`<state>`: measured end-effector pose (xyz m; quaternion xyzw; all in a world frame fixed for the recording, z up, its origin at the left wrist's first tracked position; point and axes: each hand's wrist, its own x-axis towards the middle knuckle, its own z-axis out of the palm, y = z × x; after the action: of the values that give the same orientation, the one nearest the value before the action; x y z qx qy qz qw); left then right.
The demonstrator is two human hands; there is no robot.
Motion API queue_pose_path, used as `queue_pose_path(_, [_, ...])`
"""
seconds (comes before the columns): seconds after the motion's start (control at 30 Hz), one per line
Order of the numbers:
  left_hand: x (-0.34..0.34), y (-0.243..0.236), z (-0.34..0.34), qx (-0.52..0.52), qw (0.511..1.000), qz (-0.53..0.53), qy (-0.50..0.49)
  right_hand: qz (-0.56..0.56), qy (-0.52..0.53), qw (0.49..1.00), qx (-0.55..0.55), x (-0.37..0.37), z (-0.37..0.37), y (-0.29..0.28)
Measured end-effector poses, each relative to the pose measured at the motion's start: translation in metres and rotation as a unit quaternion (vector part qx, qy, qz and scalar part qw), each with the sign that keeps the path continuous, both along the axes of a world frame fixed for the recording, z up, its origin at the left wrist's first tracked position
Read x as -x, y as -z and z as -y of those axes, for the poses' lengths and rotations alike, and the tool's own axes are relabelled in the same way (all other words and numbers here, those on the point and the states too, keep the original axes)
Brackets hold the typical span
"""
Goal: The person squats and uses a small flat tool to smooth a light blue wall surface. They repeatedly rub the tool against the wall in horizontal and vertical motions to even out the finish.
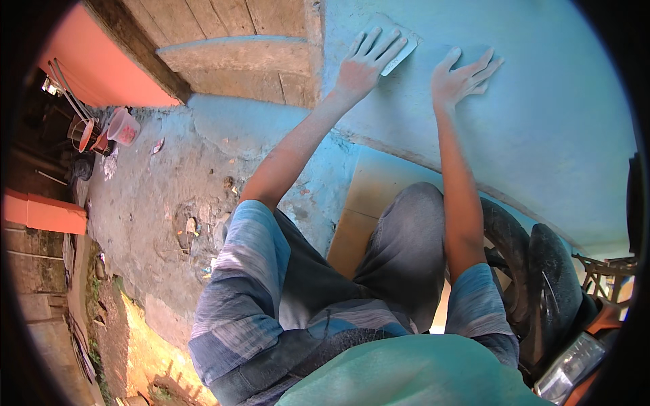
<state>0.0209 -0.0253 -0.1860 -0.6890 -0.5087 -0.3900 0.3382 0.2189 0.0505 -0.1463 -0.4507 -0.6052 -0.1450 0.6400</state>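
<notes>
A pale sheet of sandpaper [404, 55] lies flat against the light blue wall [542, 122]. My left hand [365, 62] presses it there, fingers stretched over its face and coated in whitish dust. To the right, my right hand [464, 80] is braced on the same wall with its fingers spread, holding nothing and just as dusty. Both arms reach up and forward past my bent knee [413, 223].
Beside the wall is a plank wooden door [237, 61]. A motorcycle wheel [504, 233] stands close at my right. Rough concrete floor [162, 183] with scattered litter spreads leftward, toward a clear plastic bucket [124, 127]. A tan board [365, 196] is by my knees.
</notes>
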Motion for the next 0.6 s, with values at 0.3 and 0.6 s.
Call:
queue_pose_path(0.3, [0.021, 0.014, 0.002, 0.018, 1.000, -0.002, 0.023, -0.009, -0.021, 1.000, -0.006, 0.002, 0.001, 0.006])
queue_pose_path(0.6, [0.032, 0.027, -0.004, -0.033, 0.994, 0.100, -0.019, -0.008, -0.036, 0.999, -0.021, 0.003, -0.003, 0.008])
